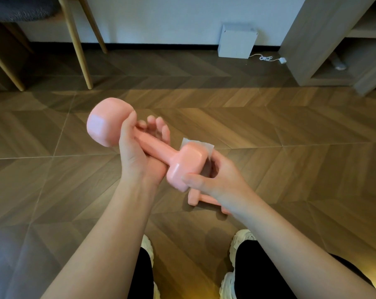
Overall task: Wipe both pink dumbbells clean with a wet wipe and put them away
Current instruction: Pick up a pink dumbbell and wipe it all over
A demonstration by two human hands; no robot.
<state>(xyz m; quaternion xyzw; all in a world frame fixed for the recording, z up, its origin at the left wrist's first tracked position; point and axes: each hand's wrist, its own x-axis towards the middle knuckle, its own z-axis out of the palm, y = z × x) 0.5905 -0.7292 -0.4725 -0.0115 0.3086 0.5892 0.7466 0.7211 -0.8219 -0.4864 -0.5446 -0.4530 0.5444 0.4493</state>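
Head view: left grip (137, 152) holds the handle of the raised dumbbell (161, 152), long axis running far-left to near-right. Right grip (217, 180) presses the wet wipe (204, 144) round its near-right head. Second dumbbell (195, 199) lies on the floor (290, 169) under the right wrist.

Open floor (301, 152) around second dumbbell (194, 198)

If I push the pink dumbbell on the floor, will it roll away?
Probably not far. The dumbbell on the floor is mostly hidden behind the right hand, but the held dumbbell has flat-sided ends, which should stop rolling. It looks solid, so likely heavy for its size, and might slide on the smooth floor.
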